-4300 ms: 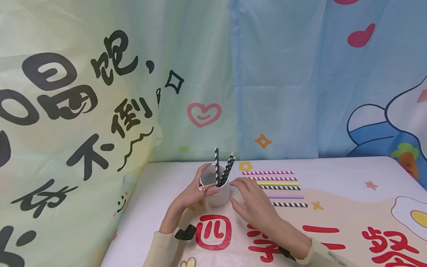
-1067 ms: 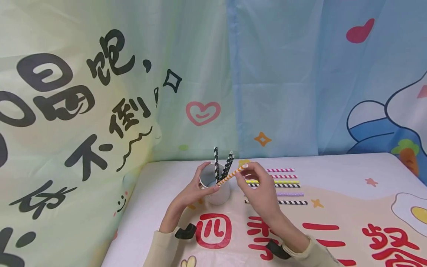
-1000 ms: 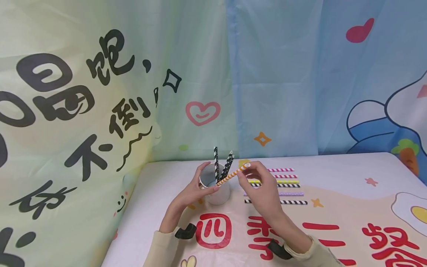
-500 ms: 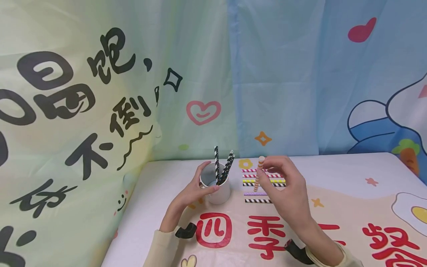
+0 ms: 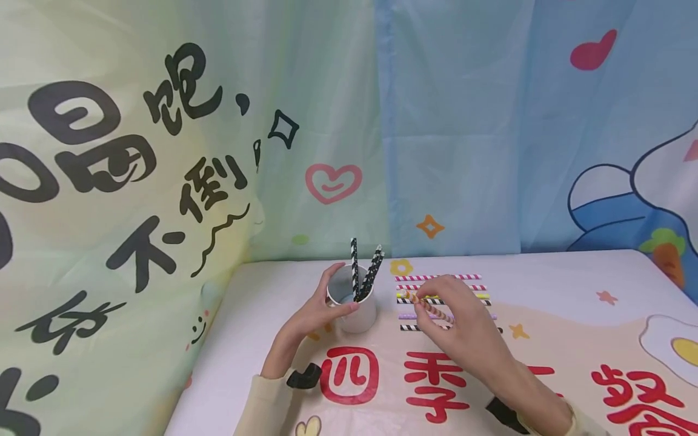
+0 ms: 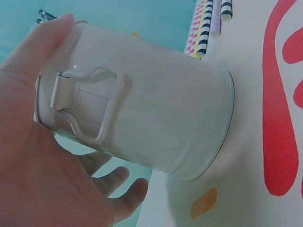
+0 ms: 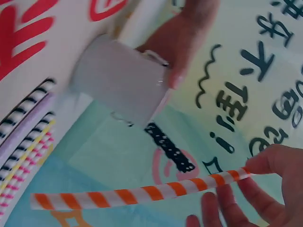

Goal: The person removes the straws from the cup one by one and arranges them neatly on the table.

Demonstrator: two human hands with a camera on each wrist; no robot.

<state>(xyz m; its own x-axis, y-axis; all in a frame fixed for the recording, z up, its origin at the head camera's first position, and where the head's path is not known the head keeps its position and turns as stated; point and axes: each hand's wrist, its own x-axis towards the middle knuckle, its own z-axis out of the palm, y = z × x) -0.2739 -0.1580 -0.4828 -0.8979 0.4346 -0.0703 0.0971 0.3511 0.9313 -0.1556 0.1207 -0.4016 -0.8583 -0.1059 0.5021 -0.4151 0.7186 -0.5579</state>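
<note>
My left hand [image 5: 322, 306] grips the rim of a white tin pail [image 5: 358, 321], its small side handle [image 6: 113, 106] showing in the left wrist view. Several black patterned paper straws [image 5: 371, 275] stand leaning inside it. My right hand [image 5: 469, 324] pinches an orange-and-white striped paper straw [image 7: 142, 194] near one end, between thumb and fingers. In the head view this straw slants over the row of straws lying on the table, to the right of the pail.
The row on the table has pink-striped straws [image 5: 463, 277], a yellow straw [image 5: 483, 296], a purple straw [image 5: 406, 316] and black-and-white straws [image 5: 414, 327]. A printed cloth [image 5: 572, 284] covers the table, and a printed curtain [image 5: 452, 121] hangs behind it.
The right hand has drawn the orange-striped straw out of the pail and carried it right, over the row; the straw has tilted from upright to slanting. The left hand has stayed on the pail.
</note>
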